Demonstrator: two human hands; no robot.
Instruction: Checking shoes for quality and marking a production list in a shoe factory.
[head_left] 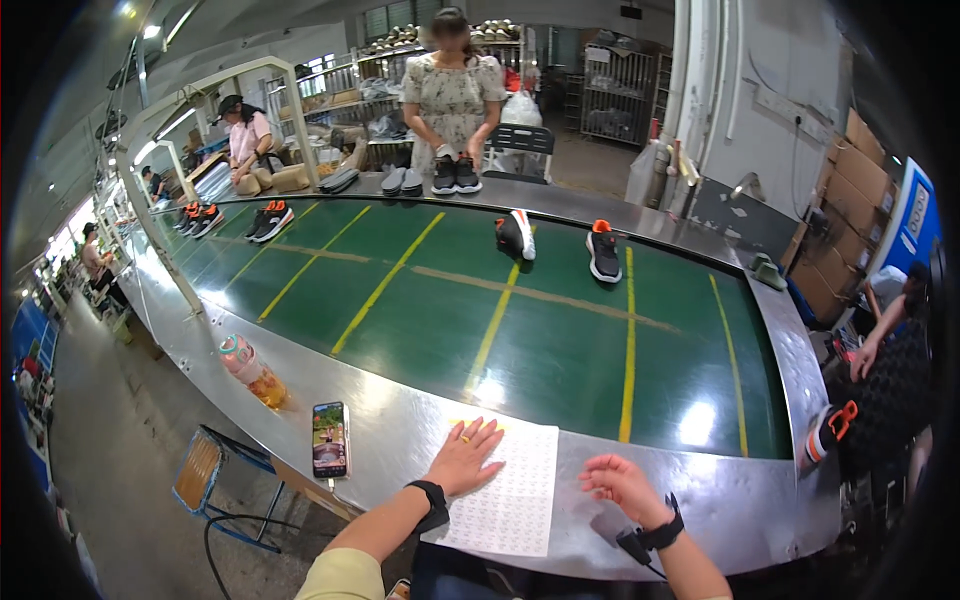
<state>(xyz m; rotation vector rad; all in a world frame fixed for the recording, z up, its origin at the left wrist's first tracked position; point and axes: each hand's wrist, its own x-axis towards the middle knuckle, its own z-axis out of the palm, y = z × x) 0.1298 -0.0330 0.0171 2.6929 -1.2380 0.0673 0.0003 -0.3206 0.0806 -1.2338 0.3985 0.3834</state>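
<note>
1. Sheet: a white rectangular paper sheet point(525, 495), covered with close rows of small grey printed marks, a yellowish patch near its top edge. Lies flat at six o'clock in the view, on the brushed silver metal ledge point(735, 510); print too small to make out.
2. Left hand point(467, 460): palm down on the sheet's ten o'clock part, fingers spread toward one o'clock. Grip open; presses, does not clasp. Black wristband point(433, 506) at this wrist.
3. Right hand point(630, 488): at three o'clock from the sheet, apart from it, over the ledge. Fingers loosely bent, grip open. A black strap with a dark box-shaped unit point(634, 545) and cable is at that wrist.
4. Near the sheet, toward nine to ten o'clock: black-edged smartphone point(329, 440) with lit screen, white plug at its lower end. Further along, at ten o'clock: clear bottle with amber liquid and pinkish lid point(255, 372) — tilted in this lens.
5. Beyond the ledge: green conveyor belt point(560, 350) with yellow cross lines. On it, at twelve to one o'clock from the sheet, a black-and-white sneaker with orange lining point(515, 236) and a black sneaker with orange collar point(604, 252), well apart from both hands.
6. Twelve o'clock, far side: a person in a pale patterned dress point(450, 95), hands at a pair of dark shoes point(457, 175).
</note>
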